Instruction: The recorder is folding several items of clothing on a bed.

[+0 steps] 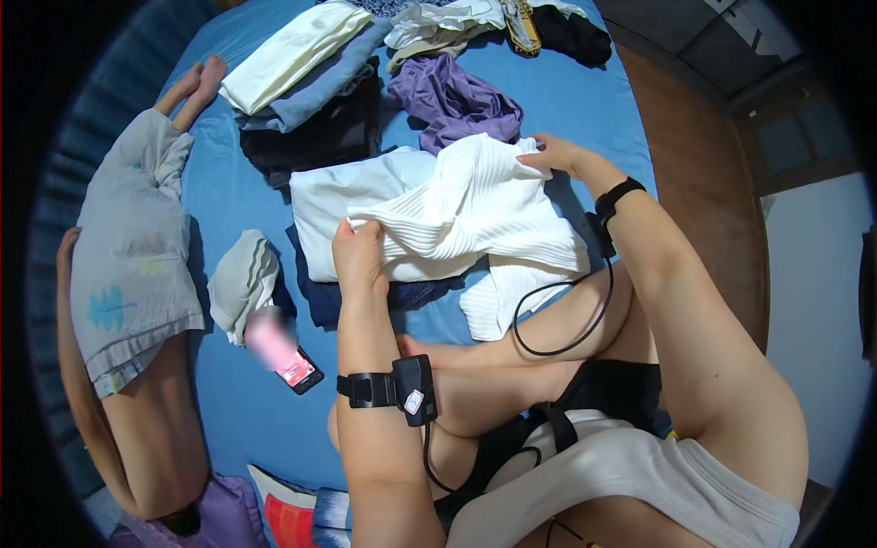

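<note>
A white ribbed knit top [475, 196] is stretched between my two hands over the bed. My left hand [359, 251] pinches its left edge, fingers closed on the knit. At the far right edge, my right hand [554, 155] grips the cloth between thumb and fingers. One ribbed part of the top hangs down near my bent leg. Beneath the knit lies a pale folded garment [320, 196], on top of dark blue jeans [315, 297]. Black straps with small devices and cables sit on both my forearms.
Folded clothes, with a cream one [297, 55] on top, are stacked at the back left. A purple garment [454, 100] lies crumpled behind the knit. A grey-white bundle [242, 283] and a phone [300, 373] lie to the left. Another person [137, 247] lies along the left edge.
</note>
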Tool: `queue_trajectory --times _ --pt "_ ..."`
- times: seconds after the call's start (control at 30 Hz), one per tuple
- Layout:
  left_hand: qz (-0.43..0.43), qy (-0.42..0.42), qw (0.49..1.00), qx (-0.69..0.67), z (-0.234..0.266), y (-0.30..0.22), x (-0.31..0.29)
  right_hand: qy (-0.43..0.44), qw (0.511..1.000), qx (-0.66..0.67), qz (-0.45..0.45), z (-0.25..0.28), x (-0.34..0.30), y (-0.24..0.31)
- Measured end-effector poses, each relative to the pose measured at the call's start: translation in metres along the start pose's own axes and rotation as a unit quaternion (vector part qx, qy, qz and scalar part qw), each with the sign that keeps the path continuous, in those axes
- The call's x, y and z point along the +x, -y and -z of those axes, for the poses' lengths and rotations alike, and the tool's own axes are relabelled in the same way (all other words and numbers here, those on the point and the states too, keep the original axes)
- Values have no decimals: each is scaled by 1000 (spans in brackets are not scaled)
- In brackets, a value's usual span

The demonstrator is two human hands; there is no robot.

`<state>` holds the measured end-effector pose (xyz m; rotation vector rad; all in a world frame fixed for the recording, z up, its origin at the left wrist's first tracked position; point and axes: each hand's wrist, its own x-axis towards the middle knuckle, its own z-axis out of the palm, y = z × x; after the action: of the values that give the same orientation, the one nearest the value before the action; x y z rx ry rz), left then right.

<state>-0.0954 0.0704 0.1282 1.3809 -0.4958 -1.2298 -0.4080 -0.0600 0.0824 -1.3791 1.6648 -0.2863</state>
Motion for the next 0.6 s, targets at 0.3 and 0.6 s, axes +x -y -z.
queue_trajectory --times 0.3,0.6 --pt "-22 35 999 3 7 8 11 -7 992 90 94 33 -30 5" --pt "-29 -3 1000 -12 6 -3 -2 -14 971 -107 213 86 -91 -18"
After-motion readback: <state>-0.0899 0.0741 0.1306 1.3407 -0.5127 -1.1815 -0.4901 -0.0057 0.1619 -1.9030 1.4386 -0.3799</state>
